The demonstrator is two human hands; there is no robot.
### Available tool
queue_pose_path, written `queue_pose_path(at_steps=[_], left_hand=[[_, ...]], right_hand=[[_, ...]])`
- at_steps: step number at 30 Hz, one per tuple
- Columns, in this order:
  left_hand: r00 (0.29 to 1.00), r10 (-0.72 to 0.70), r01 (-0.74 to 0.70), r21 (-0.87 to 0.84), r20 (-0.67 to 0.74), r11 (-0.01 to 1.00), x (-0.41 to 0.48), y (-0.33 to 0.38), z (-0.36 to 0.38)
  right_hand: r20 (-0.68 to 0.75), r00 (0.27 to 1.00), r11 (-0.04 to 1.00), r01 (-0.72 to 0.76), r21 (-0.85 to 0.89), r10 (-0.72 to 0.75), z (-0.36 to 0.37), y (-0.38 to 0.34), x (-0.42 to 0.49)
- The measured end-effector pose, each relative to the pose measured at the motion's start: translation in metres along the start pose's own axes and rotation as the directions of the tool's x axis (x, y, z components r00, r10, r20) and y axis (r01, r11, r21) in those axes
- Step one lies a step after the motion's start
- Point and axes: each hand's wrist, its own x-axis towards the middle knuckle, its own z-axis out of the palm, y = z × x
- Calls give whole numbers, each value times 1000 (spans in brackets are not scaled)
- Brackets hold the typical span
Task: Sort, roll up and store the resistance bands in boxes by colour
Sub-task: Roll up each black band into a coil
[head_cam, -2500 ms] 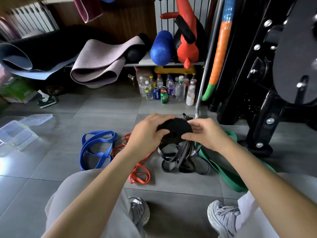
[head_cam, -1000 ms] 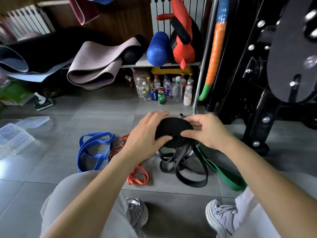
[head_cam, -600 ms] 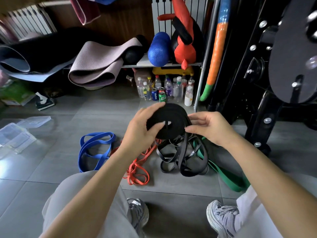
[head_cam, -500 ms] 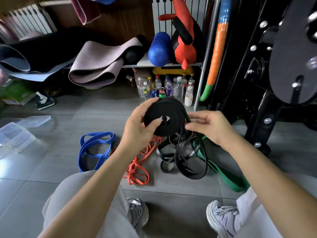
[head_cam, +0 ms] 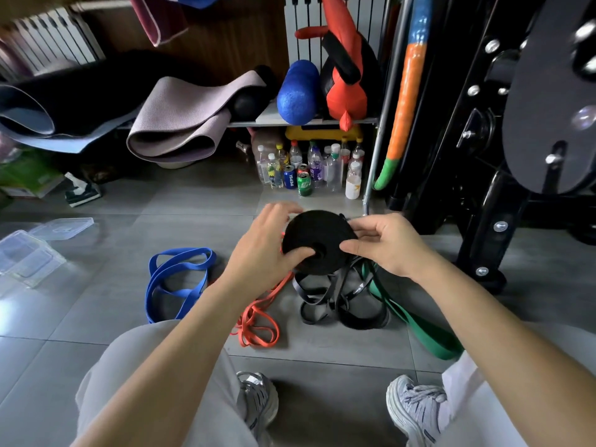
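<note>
Over on the left side of the tiled floor [head_cam: 58, 366] lies a clear plastic box [head_cam: 24, 254], with a flat clear lid [head_cam: 64, 224] just beyond it. Glare washes out the box, so its contents cannot be told.

Both hands hold the black roll [head_cam: 317, 243] up in the air above the middle of the floor, flat face toward the camera. The left hand [head_cam: 266, 245] wraps the roll's left rim, thumb pressed on the face beside the small centre hole. The right hand [head_cam: 385, 245] pinches the right rim between thumb and curled fingers. From under the roll the unrolled black band [head_cam: 338, 301] drops to the floor in a loose tangle.

A blue band [head_cam: 177, 282] lies to the left of that tangle, an orange band [head_cam: 258, 322] between the two, and a green band [head_cam: 422, 324] touches the tangle on the right.

At the floor's far edge, beneath a shelf, stand bottles [head_cam: 333, 171] and two cans. The blue can [head_cam: 290, 179] reads PEPSI; the green can [head_cam: 304, 186] cannot be read. White print on the black band is too small to make out.
</note>
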Motion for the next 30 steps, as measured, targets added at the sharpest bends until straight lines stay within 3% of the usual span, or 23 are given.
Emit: queue_pose_path(at_steps=[3,5,11,17,24,30], left_hand=[[952,267,-294,214,147,932,-6,1,9],[942,307,-331,225,138,916,-7,1,13],[995,97,-99,-96,-19,991,-5,7,8],[990,-48,3,-315,-135,949,0,11,3],[975,-116,19,-451,-190,892,2,13,4],[994,-86,51,-394,-71,918,2,11,1]], right_hand=[[49,999,995,12,-94,-7,3,0,-2],[64,998,996,20,-84,-14,4,-2,-3],[-9,1000,979,-14,203,16,-3,-10,-3],[-87,992,960,-65,272,92,-4,-9,-4],[-76,993,967,-70,247,91,-4,-11,-6],[-71,994,991,-76,112,84,-5,-7,-6]])
